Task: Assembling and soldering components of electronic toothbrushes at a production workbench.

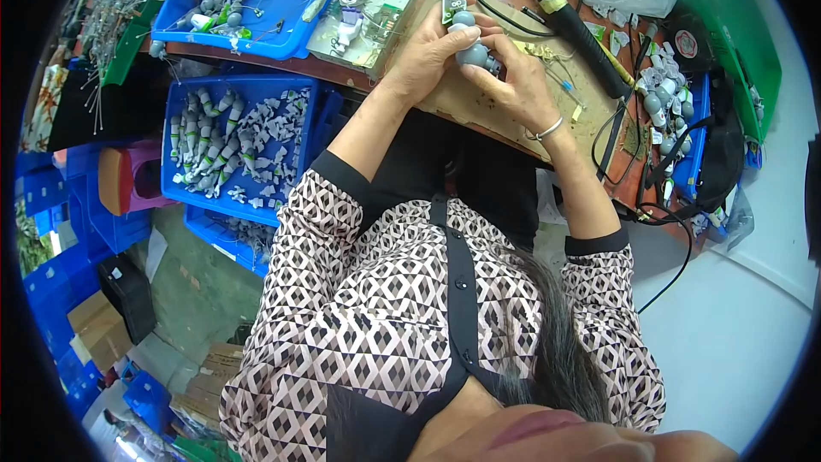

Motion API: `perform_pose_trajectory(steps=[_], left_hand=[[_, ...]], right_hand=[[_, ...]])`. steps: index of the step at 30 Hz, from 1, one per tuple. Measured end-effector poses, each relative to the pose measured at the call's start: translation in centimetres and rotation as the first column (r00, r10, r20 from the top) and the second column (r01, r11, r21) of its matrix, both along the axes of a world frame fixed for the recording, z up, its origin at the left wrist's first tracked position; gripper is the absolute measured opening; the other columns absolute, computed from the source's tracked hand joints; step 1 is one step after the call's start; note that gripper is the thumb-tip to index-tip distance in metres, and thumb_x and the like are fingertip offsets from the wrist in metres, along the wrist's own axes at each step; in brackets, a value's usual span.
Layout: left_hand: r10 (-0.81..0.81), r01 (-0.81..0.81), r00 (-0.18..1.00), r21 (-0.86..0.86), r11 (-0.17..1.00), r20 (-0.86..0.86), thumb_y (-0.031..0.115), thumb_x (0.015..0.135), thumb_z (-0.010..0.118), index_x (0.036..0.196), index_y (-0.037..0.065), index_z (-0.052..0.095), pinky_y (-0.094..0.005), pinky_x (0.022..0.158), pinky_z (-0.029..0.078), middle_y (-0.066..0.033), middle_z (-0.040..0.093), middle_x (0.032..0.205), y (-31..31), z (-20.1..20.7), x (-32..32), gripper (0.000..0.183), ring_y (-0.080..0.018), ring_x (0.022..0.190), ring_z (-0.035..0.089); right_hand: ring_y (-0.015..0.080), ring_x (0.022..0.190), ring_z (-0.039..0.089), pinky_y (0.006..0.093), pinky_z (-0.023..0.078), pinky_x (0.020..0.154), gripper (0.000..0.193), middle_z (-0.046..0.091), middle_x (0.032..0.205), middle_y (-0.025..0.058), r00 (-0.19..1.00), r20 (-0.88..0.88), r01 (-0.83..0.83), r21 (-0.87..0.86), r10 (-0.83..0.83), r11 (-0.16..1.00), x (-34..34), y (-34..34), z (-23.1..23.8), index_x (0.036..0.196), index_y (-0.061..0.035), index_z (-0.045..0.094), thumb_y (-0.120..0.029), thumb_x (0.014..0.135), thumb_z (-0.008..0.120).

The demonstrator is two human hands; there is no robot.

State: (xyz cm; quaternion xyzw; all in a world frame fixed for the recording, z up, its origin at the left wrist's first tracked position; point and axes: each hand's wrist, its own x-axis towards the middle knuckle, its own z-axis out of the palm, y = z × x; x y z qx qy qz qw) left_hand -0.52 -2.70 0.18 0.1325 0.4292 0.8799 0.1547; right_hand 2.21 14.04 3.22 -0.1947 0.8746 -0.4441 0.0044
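Both hands meet over the work board (466, 113) at the table's near edge. My left hand (426, 62) is closed round a small toy figure (464, 20) with grey, ball-shaped parts. Fingers of my right hand (518, 84) close on the same figure from the other side, near its lower grey ball. A green and white piece (453, 0) sticks up just beyond the left fingers; I cannot tell whether it joins the figure. My fingers hide part of what is held.
A black-handled tool with a cord (590, 47) lies right of my hands. At left are a blue tray (295, 41), a clear-topped box (380, 8) and a lower blue bin (321, 120) of figures. More grey and white parts (663, 103) are heaped at right.
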Motion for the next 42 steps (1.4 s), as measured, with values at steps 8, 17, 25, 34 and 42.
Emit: perform_pose_trajectory(steps=[8,17,25,34,42], left_hand=[[-0.171,0.17,0.985,-0.044,0.984,-0.026,0.014,0.094,0.059,0.135,0.003,0.03,-0.0381,0.092,0.05,-0.0132,0.058,0.117,-0.7,-0.7,1.8,0.052,-0.0272,0.108,0.062],[-0.255,0.255,0.967,0.021,0.967,-0.01,0.018,0.091,0.061,0.136,0.006,0.031,-0.042,0.093,0.049,-0.0136,0.057,0.116,-0.2,0.2,2.6,0.055,-0.0328,0.107,0.062],[-0.178,0.176,0.984,0.097,0.98,0.017,0.018,0.093,0.061,0.135,0.002,0.029,-0.0405,0.091,0.05,-0.0136,0.058,0.114,-0.6,-0.4,2.4,0.056,-0.0302,0.105,0.064],[-0.17,0.169,0.985,-0.032,0.985,-0.012,0.016,0.094,0.059,0.136,0.002,0.029,-0.0367,0.09,0.051,-0.0133,0.058,0.115,-0.5,-1.2,2.2,0.054,-0.0289,0.105,0.064],[-0.218,0.219,0.975,-0.009,0.976,0.052,0.023,0.093,0.059,0.137,0.003,0.028,-0.0352,0.079,0.057,-0.0146,0.057,0.116,-0.7,-0.7,3.4,0.058,-0.0303,0.105,0.064]], right_hand=[[0.0103,0.081,0.065,0.025,0.051,0.071,0.016,0.071,0.09,0.0041,0.956,-0.257,0.166,0.085,-0.139,0.982,-8.9,3.9,3.7,0.098,-0.003,0.068,-0.015,0.088,0.065],[0.0281,0.097,0.061,0.0381,0.05,0.083,0.033,0.063,0.104,0.0064,0.735,-0.553,-0.043,0.538,0.392,0.842,-15.3,-4.5,-1.0,0.109,-0.0115,0.06,-0.011,0.077,0.061],[0.0183,0.062,0.057,0.032,0.046,0.059,0.031,0.063,0.073,0.0068,0.996,-0.093,0.029,0.273,-0.003,0.962,-10.3,2.6,3.6,0.1,-0.0051,0.063,-0.033,0.085,0.067],[0.0256,0.075,0.06,0.0359,0.048,0.066,0.023,0.056,0.079,0.0092,0.987,-0.026,-0.123,0.521,0.16,0.845,1.0,6.9,1.0,0.095,-0.0033,0.06,-0.016,0.079,0.07],[0.0339,0.083,0.059,0.0435,0.047,0.072,0.017,0.056,0.084,0.0137,0.98,-0.13,-0.019,0.688,0.149,0.726,1.4,5.4,0.5,0.088,-0.0044,0.058,-0.014,0.079,0.068]])
